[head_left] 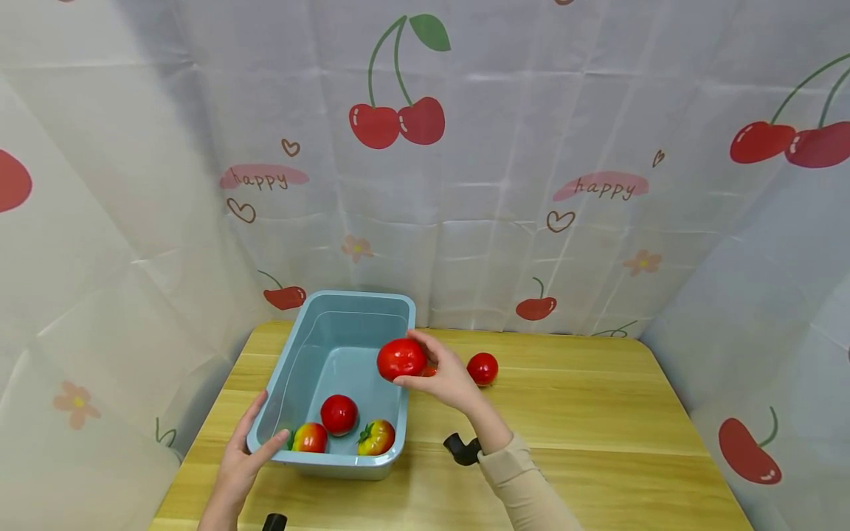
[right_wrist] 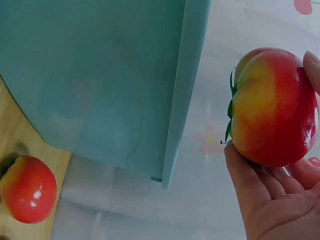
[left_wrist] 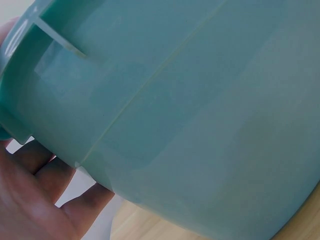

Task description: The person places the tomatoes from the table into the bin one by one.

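My right hand grips a red-and-yellow tomato with green sepals, thumb on one side and fingers on the other. In the head view this tomato is raised over the right rim of a light-blue plastic bin. At the bin's near left corner, my left hand holds the rim, its thumb over the front edge and its fingers along the outer wall. Inside the bin, near its front, lie a red tomato, a red-yellow tomato and a yellower tomato.
Another red tomato lies on the wooden table, right of the bin. A bit of orange-red shows behind the right hand, mostly hidden. Black wrist mounts sit at the wrists. Cherry-printed curtains hang around the table.
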Demonstrator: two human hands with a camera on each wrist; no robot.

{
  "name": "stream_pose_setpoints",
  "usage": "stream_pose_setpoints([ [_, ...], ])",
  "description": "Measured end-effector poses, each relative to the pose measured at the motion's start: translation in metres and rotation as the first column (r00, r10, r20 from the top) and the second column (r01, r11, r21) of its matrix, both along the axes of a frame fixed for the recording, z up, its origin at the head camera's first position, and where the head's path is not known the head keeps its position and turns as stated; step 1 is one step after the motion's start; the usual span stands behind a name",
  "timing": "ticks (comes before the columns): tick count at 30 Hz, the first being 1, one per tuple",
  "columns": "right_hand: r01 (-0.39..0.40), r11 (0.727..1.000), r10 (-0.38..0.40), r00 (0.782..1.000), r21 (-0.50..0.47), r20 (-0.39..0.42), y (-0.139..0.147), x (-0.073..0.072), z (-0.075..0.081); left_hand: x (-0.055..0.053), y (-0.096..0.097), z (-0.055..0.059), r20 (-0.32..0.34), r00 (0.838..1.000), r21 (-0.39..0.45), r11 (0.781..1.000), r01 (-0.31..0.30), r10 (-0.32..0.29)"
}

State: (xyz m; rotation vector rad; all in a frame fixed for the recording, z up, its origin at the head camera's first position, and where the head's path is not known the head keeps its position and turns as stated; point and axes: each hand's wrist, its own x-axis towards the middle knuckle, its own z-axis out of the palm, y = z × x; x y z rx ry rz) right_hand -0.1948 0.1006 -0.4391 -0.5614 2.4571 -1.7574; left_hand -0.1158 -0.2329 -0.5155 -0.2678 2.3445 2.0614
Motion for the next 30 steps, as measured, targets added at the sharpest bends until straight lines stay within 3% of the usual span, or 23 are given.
stream_pose_setpoints([
  [7,-0.032,0.999,0.032,0.999,-0.008,0.009,-0.004,0.001,-0.001,0.000,0.000,0.000,0.001,1.000,0.002,1.000,0.001,-0.001],
  [10,-0.042,0.999,0.042,0.999,-0.007,0.030,-0.007,0.007,0.011,0.000,0.000,0.000,-0.003,1.000,0.003,1.000,0.001,-0.001],
  [13,-0.051,0.999,0.052,0.997,-0.017,0.053,-0.010,0.008,0.013,0.000,0.000,0.001,-0.004,1.000,0.000,1.000,0.001,-0.001],
  [17,-0.070,0.997,0.073,0.996,-0.037,0.059,-0.010,0.002,0.003,0.000,0.000,0.001,-0.004,1.000,0.000,1.000,0.002,-0.002],
  [22,-0.116,0.991,0.119,0.992,-0.061,0.050,-0.010,0.003,0.003,0.000,0.001,0.001,0.001,1.000,0.002,1.000,0.001,-0.001],
  [30,-0.141,0.989,0.142,0.989,-0.047,0.028,-0.006,0.016,0.023,-0.001,0.001,0.001,0.024,1.000,-0.011,1.000,-0.005,0.006],
])
